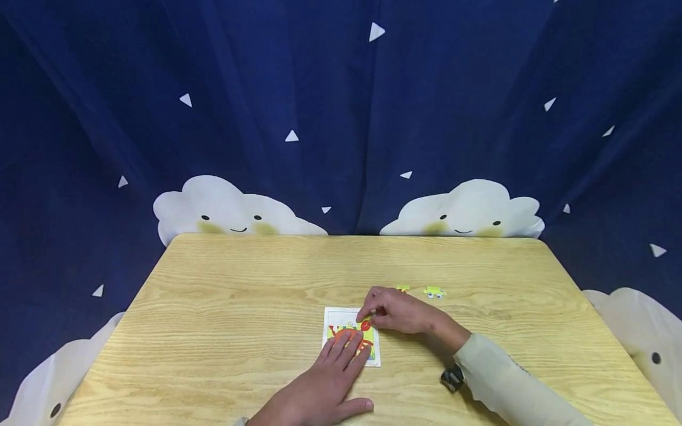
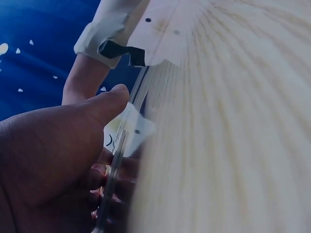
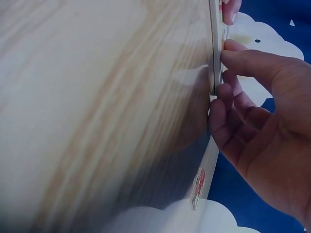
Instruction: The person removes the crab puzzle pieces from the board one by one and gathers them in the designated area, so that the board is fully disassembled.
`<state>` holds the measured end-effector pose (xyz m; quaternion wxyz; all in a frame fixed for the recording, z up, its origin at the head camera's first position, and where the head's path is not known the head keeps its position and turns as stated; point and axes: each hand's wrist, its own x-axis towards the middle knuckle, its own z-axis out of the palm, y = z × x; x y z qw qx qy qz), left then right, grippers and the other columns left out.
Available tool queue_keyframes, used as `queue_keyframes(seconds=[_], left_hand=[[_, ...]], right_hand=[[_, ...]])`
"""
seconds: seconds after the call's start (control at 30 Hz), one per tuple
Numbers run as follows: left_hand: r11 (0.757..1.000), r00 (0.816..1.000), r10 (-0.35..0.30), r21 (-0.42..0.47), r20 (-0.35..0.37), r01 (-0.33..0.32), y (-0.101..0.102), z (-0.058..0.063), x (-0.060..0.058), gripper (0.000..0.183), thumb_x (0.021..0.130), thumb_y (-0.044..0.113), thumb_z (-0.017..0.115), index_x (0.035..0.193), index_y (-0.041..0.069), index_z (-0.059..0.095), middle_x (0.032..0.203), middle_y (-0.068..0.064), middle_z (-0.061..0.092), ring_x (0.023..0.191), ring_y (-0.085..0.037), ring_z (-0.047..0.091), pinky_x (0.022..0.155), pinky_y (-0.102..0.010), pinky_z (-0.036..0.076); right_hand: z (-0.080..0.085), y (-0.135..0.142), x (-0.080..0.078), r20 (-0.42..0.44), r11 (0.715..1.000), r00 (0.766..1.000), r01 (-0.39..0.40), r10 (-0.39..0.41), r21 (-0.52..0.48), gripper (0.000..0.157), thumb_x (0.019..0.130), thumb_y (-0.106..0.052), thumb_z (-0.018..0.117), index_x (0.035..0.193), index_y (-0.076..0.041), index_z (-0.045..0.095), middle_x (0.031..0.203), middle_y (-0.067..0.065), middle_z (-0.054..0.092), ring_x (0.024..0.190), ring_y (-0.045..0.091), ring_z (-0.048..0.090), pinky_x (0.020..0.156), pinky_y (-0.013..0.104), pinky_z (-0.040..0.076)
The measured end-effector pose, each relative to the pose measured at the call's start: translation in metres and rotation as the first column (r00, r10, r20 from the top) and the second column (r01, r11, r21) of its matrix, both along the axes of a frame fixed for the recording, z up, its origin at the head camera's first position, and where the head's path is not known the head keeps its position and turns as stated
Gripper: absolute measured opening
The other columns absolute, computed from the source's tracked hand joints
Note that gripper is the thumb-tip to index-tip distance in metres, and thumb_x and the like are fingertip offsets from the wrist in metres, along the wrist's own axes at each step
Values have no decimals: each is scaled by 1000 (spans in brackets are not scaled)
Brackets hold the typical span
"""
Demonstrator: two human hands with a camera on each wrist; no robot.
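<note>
A white-bordered jigsaw puzzle board (image 1: pixel 328 315) lies on the table, showing part of a red crab on yellow-green. My left hand (image 1: pixel 327 387) rests flat on its lower part, fingers straight and covering some of the picture. At the board's upper right, my right hand (image 1: pixel 402 310) pinches a puzzle piece with a red claw (image 1: pixel 365 325) between thumb and forefinger. In the right wrist view its other fingers curl beside the board's edge (image 3: pixel 213 48). The left wrist view shows the left thumb (image 2: pixel 114 99) raised off the board. The pinched piece is partly hidden.
Beyond the right hand lie a loose puzzle piece with eyes (image 1: pixel 435 293) and another red and yellow piece (image 1: pixel 403 289), partly covered by that hand. A black strap device (image 1: pixel 452 378) sits at the right wrist. Behind the wooden table (image 1: pixel 240 284) hangs a blue curtain (image 1: pixel 319 89).
</note>
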<state>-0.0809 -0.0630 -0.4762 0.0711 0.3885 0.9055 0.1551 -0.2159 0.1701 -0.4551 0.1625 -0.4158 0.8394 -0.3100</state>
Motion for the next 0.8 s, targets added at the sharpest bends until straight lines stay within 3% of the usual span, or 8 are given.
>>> queue_keyframes(seconds=[0.43,0.6,0.8], left_hand=[[1000,999,-12,14,51,12,0,2,-1,87,105,65,34,163,2,22,168,-24,11,155,-40,5,120,-58,16],[1000,1000,-14,2,12,14,1,2,-1,86,105,64,35,162,1,25,168,-24,14,155,-40,8,119,-58,18],[1000,999,-9,-27,-49,8,2,1,1,85,105,64,36,161,0,27,167,-24,17,155,-39,12,119,-57,21]], right_hand=[[6,-5,-6,-8,999,999,-41,41,-12,18,98,-3,69,105,-14,81,99,-2,65,91,7,57,81,28,50],[11,-8,-6,-32,999,999,-33,33,-1,21,98,-1,66,101,-14,82,97,-6,67,91,7,60,83,30,51],[11,-10,-6,-39,999,999,35,-34,6,17,101,-3,62,107,-10,76,101,-3,71,92,8,61,84,32,52]])
